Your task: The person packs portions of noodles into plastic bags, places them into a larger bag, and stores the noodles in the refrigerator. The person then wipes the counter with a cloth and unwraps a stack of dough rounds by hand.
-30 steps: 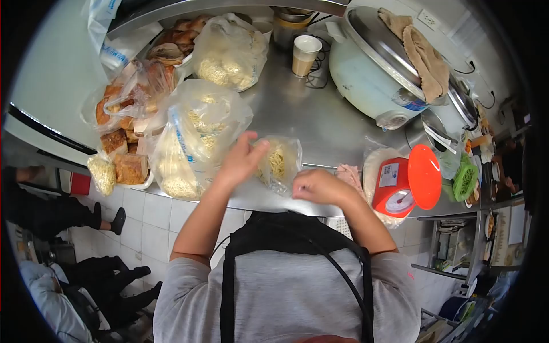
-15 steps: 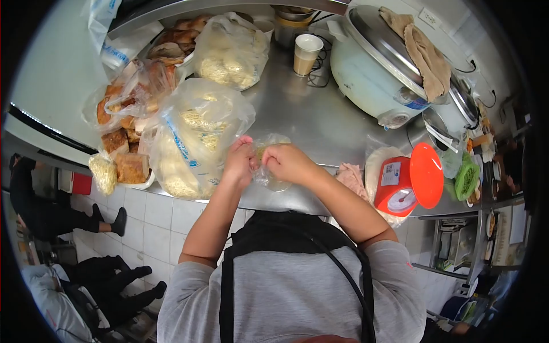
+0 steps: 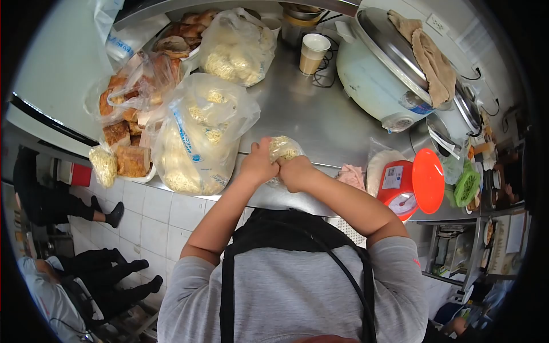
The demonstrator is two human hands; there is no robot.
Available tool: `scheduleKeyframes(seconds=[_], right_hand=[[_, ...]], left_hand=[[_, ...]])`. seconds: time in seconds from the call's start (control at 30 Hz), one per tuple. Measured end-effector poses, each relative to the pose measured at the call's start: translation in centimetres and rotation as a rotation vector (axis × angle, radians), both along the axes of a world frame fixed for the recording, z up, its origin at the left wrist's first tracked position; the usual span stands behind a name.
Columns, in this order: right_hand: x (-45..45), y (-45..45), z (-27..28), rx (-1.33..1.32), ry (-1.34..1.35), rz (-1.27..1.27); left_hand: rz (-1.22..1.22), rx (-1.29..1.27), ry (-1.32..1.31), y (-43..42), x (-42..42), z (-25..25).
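A small clear plastic bag of pale noodles [image 3: 285, 147] lies at the front of the steel counter. My left hand [image 3: 259, 164] is closed at its left side, and my right hand [image 3: 295, 173] is closed on its near end. Both hands touch at the gathered plastic; the exact finger grip is partly hidden. Just left of my hands sits a large plastic bag of noodle portions [image 3: 197, 163] with blue print. Behind it stands a second bag of noodle portions [image 3: 237, 57].
Left are browned meat chunks [image 3: 133, 163] in a tray and a small wrapped bundle [image 3: 103, 166]. A paper cup [image 3: 313, 54] and a large rice cooker [image 3: 377, 80] stand behind. Right are a pink cloth [image 3: 350, 175] and a red scale [image 3: 397, 186]. People stand at left.
My hands have come together and turned at the near end of the small bag, which now shows rounder and fuller beyond them. The whole view has shifted slightly.
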State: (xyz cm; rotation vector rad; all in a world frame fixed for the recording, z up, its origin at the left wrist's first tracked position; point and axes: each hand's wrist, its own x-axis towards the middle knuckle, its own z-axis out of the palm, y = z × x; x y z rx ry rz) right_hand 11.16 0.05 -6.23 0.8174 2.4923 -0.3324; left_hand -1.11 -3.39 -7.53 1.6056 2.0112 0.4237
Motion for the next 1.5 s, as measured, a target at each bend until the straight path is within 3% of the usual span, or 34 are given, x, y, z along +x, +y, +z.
scheduleKeyframes(seconds=[0.07,0.17,0.27,0.37,0.47,0.57,0.67,0.77,0.87,0.97,1.07,1.17,1.27,1.37,1.47,1.5], right_hand=[[0.1,0.2,0.1,0.065,-0.116,0.095],[0.3,1.6,0.5,0.054,-0.427,0.017],[1.1,2.5,3.4,0.036,-0.545,-0.049],[2.9,3.1,2.9,0.066,-0.398,-0.010],[6.3,3.2,2.9,0.006,0.160,0.100],[8.3,2.9,3.6,-0.001,0.380,0.195],[8.2,2.8,4.1,0.035,0.362,0.159],[8.6,3.5,4.5,0.057,0.582,0.141],[8.2,2.9,7.5,0.100,0.684,0.097],[7.0,1.9,8.8,0.131,0.865,0.044],[5.6,2.7,7.3,0.125,0.939,-0.068],[4.9,3.0,5.8,0.119,0.886,0.016],[6.2,2.4,4.7,0.514,0.564,0.059],[8.8,3.7,4.3,0.559,0.421,-0.011],[8.7,4.7,4.6,0.093,0.461,-0.379],[8.5,4.6,4.8,0.013,0.463,-0.338]], left_hand=[[0.050,-0.133,0.057,0.9,0.3,-0.6],[0.038,-0.142,0.206,2.1,-0.1,-3.1],[0.113,-0.150,0.198,2.7,-1.7,-3.4],[0.049,-0.214,0.178,2.3,-1.6,0.5],[-0.037,0.080,0.122,1.5,-2.6,1.8],[0.003,0.158,0.077,2.2,-3.4,3.5],[0.013,0.256,0.069,3.0,-3.3,3.6],[0.014,0.411,-0.048,4.1,-2.5,5.7],[-0.010,0.409,-0.112,3.9,-1.1,9.1],[-0.076,0.426,-0.076,4.3,-0.7,8.2],[-0.064,0.367,-0.131,3.9,-0.5,8.3],[-0.066,0.404,-0.139,3.8,-1.1,7.8],[-0.071,0.384,-0.097,3.3,-1.7,7.9],[-0.153,0.276,0.062,2.3,-3.1,7.8],[-0.209,0.141,0.071,2.2,-4.0,6.7],[-0.200,0.164,0.035,2.2,-4.0,6.8]])
